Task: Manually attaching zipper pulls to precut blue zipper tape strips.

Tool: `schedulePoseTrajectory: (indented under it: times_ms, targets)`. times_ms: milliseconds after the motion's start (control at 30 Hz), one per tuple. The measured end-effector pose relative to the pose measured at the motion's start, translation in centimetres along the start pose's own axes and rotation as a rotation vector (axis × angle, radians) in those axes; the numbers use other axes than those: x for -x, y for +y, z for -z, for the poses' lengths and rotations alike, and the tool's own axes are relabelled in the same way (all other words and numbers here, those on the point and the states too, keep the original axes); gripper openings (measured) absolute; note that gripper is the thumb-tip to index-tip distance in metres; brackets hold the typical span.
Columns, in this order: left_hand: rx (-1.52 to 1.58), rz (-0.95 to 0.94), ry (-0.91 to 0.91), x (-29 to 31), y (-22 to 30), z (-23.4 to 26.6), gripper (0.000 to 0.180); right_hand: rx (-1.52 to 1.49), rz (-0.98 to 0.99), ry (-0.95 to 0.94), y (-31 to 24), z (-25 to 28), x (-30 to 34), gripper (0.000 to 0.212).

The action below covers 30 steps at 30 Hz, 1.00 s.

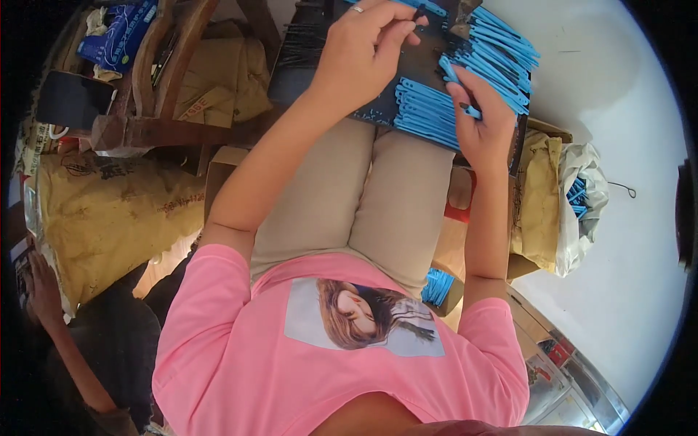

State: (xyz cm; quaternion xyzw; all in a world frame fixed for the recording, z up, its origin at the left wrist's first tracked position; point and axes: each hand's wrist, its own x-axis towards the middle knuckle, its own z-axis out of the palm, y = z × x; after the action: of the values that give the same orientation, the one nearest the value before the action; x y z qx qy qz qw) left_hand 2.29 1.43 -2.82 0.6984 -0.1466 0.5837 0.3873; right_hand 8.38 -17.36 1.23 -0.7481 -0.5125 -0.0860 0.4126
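My left hand (367,51) is over the far middle of a dark work board (374,109), its thumb and fingertips pinching a small black piece (419,12). To its right, my right hand (483,120) is closed around a slim blue plastic strip (471,111), part of which is hidden by the fingers. A neat row of flat blue strips (425,112) lies on the board just left of that hand. Beyond it spreads a bigger pile of blue strips (494,47) with black parts among them. Thin black pieces (302,47) lie at the board's left side.
A metal part (462,18) stands at the board's far edge. Brown sacks (116,218) and a wooden frame (171,58) are on the left, with another person's arm (69,341) below. At right, a white bag (579,211) holds blue pieces beside a carton (549,131).
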Motion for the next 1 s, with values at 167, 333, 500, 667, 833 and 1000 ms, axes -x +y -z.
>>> schedulePoseTrajectory:
  times_ms: [167,333,500,667,833,1000]
  targets:
    - [-0.039,0.559,-0.174,-0.1,1.9,-0.7,0.014,-0.008,-0.008,0.042,2.3,-1.3,-0.8,0.022]
    - [-0.053,0.525,-0.258,-0.1,1.4,-0.7,0.013,-0.024,0.015,0.089,3.0,-1.5,-1.8,0.022]
    - [-0.065,0.465,-0.29,-0.1,0.5,-1.0,0.013,-0.052,0.027,0.106,3.2,-1.5,-2.4,0.022]
    - [-0.031,0.519,-0.23,-0.1,1.0,-1.3,0.012,-0.037,-0.012,0.081,3.0,-0.8,-2.6,0.021]
    - [-0.075,0.543,-0.28,-0.1,1.3,-1.0,0.011,0.018,-0.019,0.051,2.9,-0.4,-2.6,0.021]
    - [-0.114,0.483,-0.269,0.1,1.3,-0.9,0.012,-0.023,-0.016,0.046,2.9,-0.6,-2.5,0.021]
